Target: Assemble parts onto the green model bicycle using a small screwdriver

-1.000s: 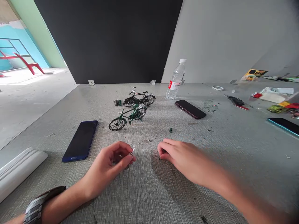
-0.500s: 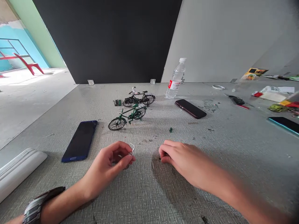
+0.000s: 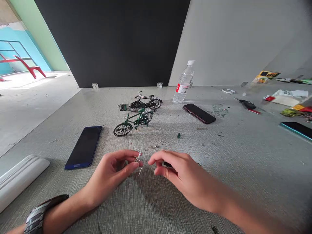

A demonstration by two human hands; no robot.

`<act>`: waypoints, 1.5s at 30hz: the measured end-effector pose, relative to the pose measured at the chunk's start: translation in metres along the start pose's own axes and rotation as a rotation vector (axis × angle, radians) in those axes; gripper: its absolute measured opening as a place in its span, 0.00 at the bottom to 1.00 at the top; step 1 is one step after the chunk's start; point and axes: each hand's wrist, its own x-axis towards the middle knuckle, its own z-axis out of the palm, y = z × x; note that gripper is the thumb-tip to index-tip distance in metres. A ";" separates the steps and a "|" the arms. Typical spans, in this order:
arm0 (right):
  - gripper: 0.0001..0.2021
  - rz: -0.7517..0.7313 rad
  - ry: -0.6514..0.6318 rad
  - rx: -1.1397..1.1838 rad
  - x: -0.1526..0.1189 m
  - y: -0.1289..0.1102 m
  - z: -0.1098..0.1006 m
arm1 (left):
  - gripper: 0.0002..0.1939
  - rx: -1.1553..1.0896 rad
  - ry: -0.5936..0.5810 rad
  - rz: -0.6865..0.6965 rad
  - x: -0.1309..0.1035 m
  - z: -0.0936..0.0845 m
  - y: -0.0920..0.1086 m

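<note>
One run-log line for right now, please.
left hand: pinching small silvery part | right hand: nearby, dark item at palm, grip unclear | beyond hands: green model bicycle, black model bicycle

At lower centre, a small part (image 3: 139, 156) sits in the left fingers (image 3: 131, 167), before a bicycle (image 3: 137, 121) on the tabletop (image 3: 243, 156).
</note>
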 end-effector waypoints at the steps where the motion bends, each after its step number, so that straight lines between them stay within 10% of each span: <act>1: 0.08 -0.012 0.007 0.040 0.000 -0.001 0.003 | 0.15 0.028 -0.002 0.003 0.000 0.000 0.000; 10: 0.04 -0.057 0.066 0.150 -0.002 -0.004 0.020 | 0.07 0.108 -0.007 0.179 0.003 -0.002 0.002; 45: 0.04 -0.158 0.167 0.084 -0.003 -0.001 0.026 | 0.12 0.012 -0.185 0.068 -0.004 -0.002 0.002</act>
